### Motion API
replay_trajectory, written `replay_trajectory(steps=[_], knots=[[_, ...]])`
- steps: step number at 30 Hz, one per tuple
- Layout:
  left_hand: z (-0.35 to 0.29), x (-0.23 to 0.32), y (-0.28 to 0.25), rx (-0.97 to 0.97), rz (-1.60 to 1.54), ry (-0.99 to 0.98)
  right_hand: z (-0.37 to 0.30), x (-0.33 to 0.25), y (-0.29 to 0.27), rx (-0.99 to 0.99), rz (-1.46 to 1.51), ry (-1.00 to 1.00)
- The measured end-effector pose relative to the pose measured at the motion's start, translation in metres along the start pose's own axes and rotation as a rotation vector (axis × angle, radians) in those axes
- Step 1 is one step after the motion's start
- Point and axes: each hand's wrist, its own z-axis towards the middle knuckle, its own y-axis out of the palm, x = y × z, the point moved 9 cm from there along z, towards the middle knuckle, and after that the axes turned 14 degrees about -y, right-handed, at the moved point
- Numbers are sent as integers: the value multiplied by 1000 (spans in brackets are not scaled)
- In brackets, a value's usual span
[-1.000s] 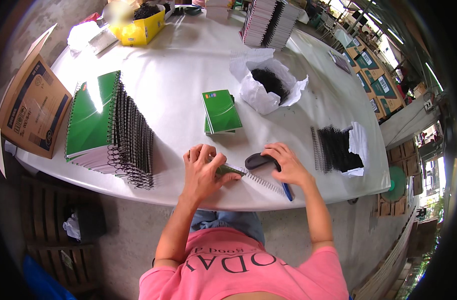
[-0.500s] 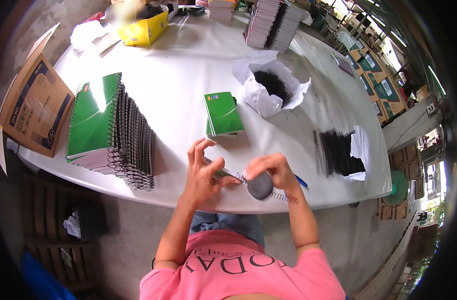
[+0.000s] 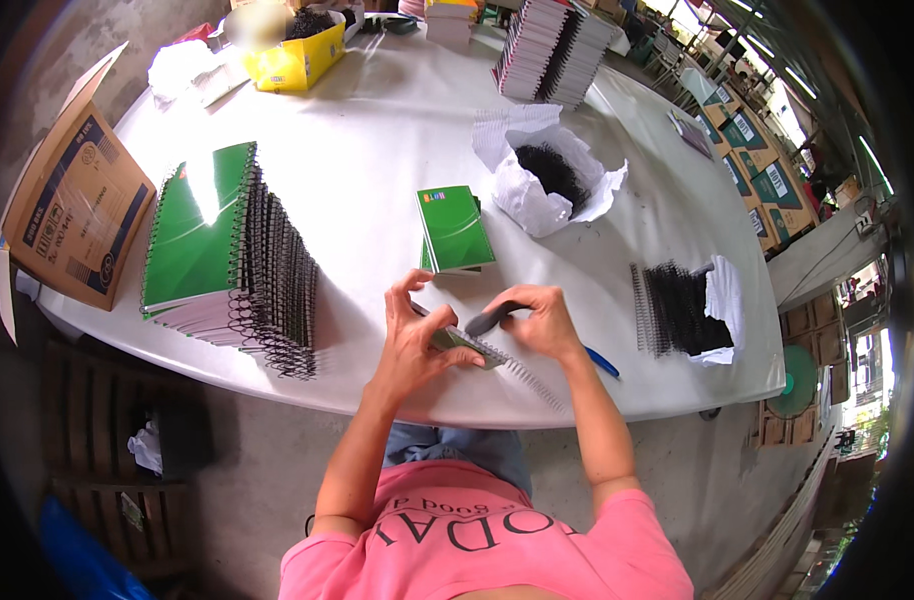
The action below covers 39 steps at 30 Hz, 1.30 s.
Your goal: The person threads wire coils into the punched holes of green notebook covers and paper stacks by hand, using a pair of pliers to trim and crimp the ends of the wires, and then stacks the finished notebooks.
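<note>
My left hand [image 3: 409, 345] is closed round a small notebook [image 3: 455, 342], held tilted near the table's front edge. A wire spiral [image 3: 529, 380] runs along the notebook's edge, and its loose tail sticks out toward the lower right. My right hand [image 3: 543, 320] grips a dark grey rounded, flat piece [image 3: 493, 317] whose edge is at the spiral; its exact kind does not show. Just beyond my hands lie a few green notebooks [image 3: 455, 230], stacked. To the left stands a tall pile of green spiral notebooks [image 3: 199, 225].
Loose black spirals [image 3: 682, 308] lie on white paper at the right, and more fill a crumpled white wrapper [image 3: 517, 195]. A blue pen-like object [image 3: 603, 362] is beside my right forearm. A cardboard box [image 3: 72, 205], a yellow box [image 3: 297, 65] and book stacks [image 3: 532, 50] stand around the table.
The grey piece has moved left and turned from face-on to edge-on, up along the notebook's edge. The spiral's tail now hangs in line with the notebook. My left hand keeps its hold.
</note>
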Motion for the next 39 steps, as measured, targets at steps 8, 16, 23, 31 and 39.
replay_trajectory(steps=[8, 16, 23, 31, 39], knots=[[2, -14, -2, 44, -136, -86, -5, 0, -1, 36, 49, -23], [9, -38, 3, 33, -222, -103, 12, -30, 7, 93, 467, -170], [8, -56, 11, -31, -339, -200, 24, -44, 27, -10, 356, -215], [10, -45, 11, -90, -317, -188, 30, -9, 41, -43, 124, 67], [0, -66, 18, -165, -893, -488, -54, -2, -75, 349, -500, 218]])
